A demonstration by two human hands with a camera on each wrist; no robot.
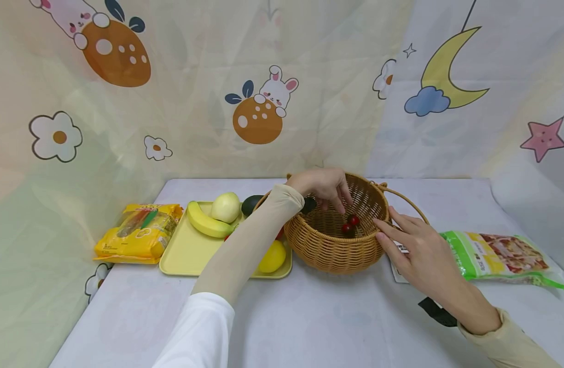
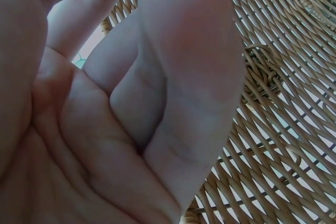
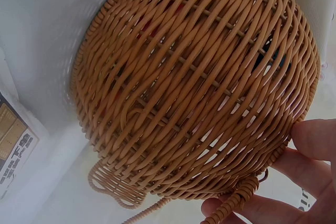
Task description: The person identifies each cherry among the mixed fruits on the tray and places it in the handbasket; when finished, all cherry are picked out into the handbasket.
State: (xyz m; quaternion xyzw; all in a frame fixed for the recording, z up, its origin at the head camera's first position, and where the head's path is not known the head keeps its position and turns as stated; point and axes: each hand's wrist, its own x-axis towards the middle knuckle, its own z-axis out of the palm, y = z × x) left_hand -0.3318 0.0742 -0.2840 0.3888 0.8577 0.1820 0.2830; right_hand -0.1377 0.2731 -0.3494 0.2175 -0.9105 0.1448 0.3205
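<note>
- yellow printed packet [image 1: 141, 232], on the left of the white tablecloth [image 1: 328, 322]
- green-edged printed packet [image 1: 502, 255], lying at the right
- backdrop [image 1: 328, 122] behind, printed with rabbits [image 1: 273, 94], flowers [image 1: 59, 137], a yellow crescent moon [image 1: 435, 64], blue cloud [image 1: 426, 102] and pink star [image 1: 543, 139]

The left hand [image 1: 325, 186] hangs inside a wicker basket [image 1: 334, 255] near cherries [image 1: 348, 231], right hand [image 1: 417, 245] at its rim [image 1: 355, 238].

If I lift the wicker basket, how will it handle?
The wicker basket is likely light for its size, given its open weave. Its thin handle, hanging off to one side, may swing. The small, round, shiny red fruits inside could roll if it tilts.
</note>
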